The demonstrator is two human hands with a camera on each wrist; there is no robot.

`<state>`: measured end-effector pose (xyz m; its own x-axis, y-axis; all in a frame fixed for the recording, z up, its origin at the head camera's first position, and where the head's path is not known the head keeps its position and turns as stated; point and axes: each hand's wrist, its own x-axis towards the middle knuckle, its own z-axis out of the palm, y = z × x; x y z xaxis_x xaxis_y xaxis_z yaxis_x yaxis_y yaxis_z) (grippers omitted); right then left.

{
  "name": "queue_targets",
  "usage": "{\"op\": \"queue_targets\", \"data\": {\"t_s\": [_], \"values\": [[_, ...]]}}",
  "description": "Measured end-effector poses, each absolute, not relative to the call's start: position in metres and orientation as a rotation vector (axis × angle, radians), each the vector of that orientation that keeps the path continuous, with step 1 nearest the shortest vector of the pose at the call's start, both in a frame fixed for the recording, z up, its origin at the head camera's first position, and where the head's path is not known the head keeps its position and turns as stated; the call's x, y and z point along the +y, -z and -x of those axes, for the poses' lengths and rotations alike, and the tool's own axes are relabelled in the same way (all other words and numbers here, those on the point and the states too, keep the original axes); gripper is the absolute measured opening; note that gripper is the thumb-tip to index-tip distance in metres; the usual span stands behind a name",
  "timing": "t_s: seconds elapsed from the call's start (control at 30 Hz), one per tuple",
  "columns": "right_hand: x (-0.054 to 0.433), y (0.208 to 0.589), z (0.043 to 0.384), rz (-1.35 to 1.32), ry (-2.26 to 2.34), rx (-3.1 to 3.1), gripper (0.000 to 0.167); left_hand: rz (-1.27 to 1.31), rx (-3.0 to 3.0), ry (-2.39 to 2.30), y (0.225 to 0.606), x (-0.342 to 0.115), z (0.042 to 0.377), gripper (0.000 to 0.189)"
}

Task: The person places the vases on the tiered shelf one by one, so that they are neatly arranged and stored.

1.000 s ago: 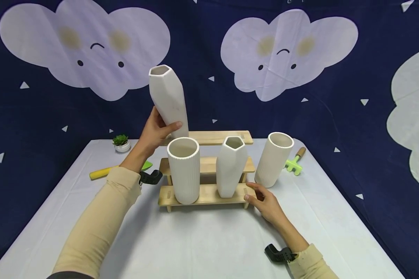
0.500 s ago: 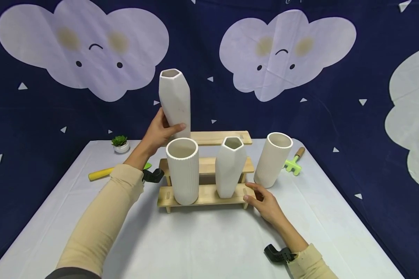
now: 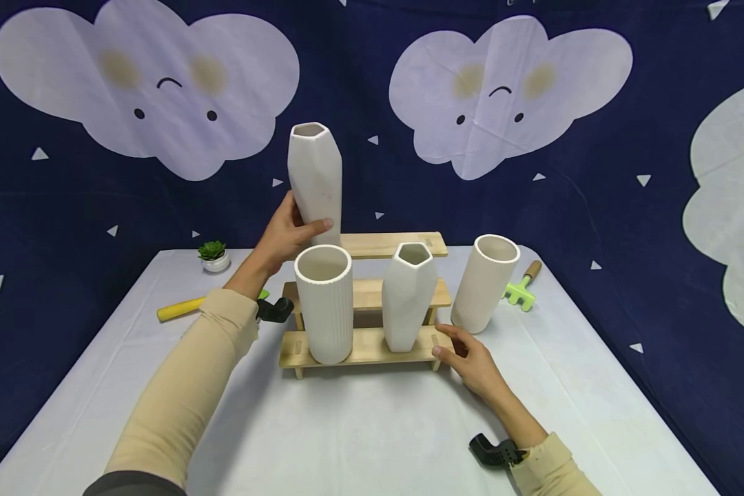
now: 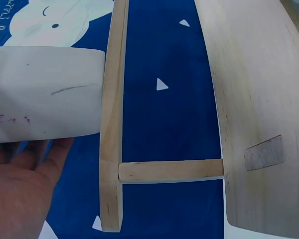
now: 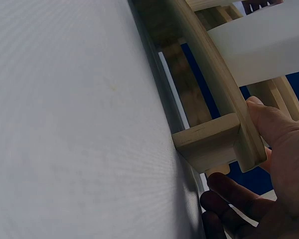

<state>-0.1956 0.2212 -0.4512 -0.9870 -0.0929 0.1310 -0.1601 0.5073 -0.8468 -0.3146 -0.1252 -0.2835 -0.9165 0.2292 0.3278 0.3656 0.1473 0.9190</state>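
My left hand (image 3: 285,234) grips a tall faceted white vase (image 3: 316,172) low on its body, thumb across the front. Its base meets the top shelf (image 4: 111,114) at the left end in the left wrist view. The three-tier wooden stand (image 3: 372,348) carries a ribbed white cylinder vase (image 3: 326,310) and a shorter faceted white vase (image 3: 407,300) on its bottom step. At that step's right end, my right hand (image 3: 474,362) holds the board, with the thumb (image 5: 271,119) against its edge in the right wrist view.
Another ribbed vase (image 3: 485,286) stands on the white table right of the stand. Behind it lies a green hand rake (image 3: 521,294). A small potted succulent (image 3: 213,255) and a yellow-handled tool (image 3: 180,308), partly hidden by the left arm, are on the left.
The vase in my left hand has moved right and slightly down, going from tilted left to nearly upright over the top shelf. My right hand has stayed on the stand.
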Motion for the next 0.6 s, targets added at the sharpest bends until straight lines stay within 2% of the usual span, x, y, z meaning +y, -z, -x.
{"op": "queue_targets", "data": {"t_s": [0.6], "values": [[0.2231, 0.4559, 0.197, -0.221, -1.496, -2.679, 0.05, 0.567, -2.364, 1.842, 0.2836, -0.1234, 0.3213, 0.071]]}}
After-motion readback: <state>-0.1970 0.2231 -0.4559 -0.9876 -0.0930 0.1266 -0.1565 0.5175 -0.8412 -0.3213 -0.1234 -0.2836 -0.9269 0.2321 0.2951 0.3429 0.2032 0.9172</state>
